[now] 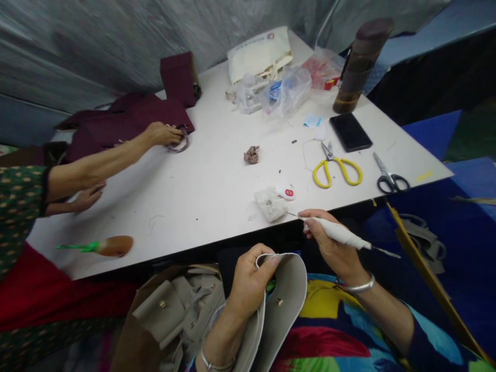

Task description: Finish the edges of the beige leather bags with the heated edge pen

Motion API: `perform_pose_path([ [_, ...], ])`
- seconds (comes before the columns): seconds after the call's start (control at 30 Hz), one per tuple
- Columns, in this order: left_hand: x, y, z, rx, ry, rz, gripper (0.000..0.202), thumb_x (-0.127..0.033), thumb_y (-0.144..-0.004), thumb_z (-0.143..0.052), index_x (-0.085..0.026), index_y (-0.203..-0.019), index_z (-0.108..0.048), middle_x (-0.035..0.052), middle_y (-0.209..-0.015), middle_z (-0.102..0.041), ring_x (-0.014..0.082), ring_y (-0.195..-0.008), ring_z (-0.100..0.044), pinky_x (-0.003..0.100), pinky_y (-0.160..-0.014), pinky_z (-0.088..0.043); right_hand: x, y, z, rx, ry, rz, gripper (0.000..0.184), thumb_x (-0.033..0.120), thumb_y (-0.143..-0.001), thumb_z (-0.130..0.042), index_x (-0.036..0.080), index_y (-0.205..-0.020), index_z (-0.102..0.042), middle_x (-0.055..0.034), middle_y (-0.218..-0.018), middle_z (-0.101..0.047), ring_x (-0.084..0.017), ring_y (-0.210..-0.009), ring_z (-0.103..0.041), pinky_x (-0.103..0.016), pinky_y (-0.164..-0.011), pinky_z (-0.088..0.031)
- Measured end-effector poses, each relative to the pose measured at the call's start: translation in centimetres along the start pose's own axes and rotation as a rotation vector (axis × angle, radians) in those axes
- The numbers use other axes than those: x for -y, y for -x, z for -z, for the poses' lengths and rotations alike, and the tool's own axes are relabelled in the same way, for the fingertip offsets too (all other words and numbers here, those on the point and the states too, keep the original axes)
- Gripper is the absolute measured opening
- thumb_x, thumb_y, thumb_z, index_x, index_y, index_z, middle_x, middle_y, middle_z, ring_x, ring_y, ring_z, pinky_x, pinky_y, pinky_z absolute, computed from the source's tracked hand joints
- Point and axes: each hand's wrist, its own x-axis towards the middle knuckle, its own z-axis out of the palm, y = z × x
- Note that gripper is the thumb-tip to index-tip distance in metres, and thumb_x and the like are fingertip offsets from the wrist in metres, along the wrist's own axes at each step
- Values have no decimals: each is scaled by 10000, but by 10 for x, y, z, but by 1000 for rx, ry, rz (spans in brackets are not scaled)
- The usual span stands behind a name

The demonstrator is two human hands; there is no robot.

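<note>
Grey bag panel sits nearest my camera, over the wearer's lap and below the table edge, its open mouth facing up and a small metal fitting on its inner side. On my feed the left hand is clamped on its rim, thumb pressed at the top. To the right of the panel and apart from it, the right hand is closed around a white-wrapped tool with a thin metal point at either end. The two hands are apart, with the panel's mouth between them. One tool tip reaches the edge of a whitish block at the near side of the table; I cannot tell whether they touch.

Left of the left hand I see more grey bags, below table level. Beyond the right hand lie yellow-handled scissors, black-handled scissors and a dark phone, with a tall bottle standing behind them. Across on my far left, a co-worker's hand is at a purple loop beside maroon bags.
</note>
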Motion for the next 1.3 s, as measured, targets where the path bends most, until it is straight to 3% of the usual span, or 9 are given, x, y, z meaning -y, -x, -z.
perform_pose_path([
  [0.2,9,-15,-5,34,19,101,207,-350,-806,-733,-153,-759,-690,-24,-607,-535,117,-579,-429,244,-565,-326,4,-25,-6,-19,58,90,306,514,-970,-693,209,-995,-693,-6,-808,-692,-160,-702,-634,-273,-682,-520],
  [0.37,12,-22,-6,-10,-75,95,167,-318,-830,-689,-160,-780,-693,-20,-654,-553,126,-618,-445,246,-599,-359,2,-38,-12,-12,87,170,270,481,-990,-684,213,-1015,-710,-2,-824,-686,-153,-688,-624,-276,-682,-519],
  [0.8,9,-33,4,81,-137,127,158,-308,-825,-660,-164,-818,-723,9,-739,-642,154,-683,-531,265,-663,-417,-5,-48,-18,72,101,200,165,382,-1019,-666,218,-1010,-683,-1,-853,-681,-157,-758,-641,-292,-747,-512],
  [1.0,9,-31,8,90,-142,129,154,-304,-831,-669,-166,-851,-736,8,-750,-664,155,-693,-552,268,-676,-432,0,-43,-15,-12,16,206,193,392,-999,-693,208,-939,-690,-6,-793,-668,-153,-696,-606,-287,-663,-472],
  [1.17,8,-29,6,109,-156,118,151,-298,-825,-666,-166,-849,-734,9,-755,-670,156,-696,-559,270,-673,-431,1,-26,-9,275,-172,31,236,402,-1016,-659,198,-900,-685,7,-696,-640,-140,-629,-594,-261,-588,-451],
  [1.3,5,-27,4,114,-172,117,149,-301,-820,-674,-167,-850,-734,2,-739,-661,153,-689,-551,266,-657,-417,-6,-13,-10,336,-177,-5,205,378,-1001,-670,194,-915,-692,7,-724,-627,-133,-641,-567,-250,-573,-431],
])
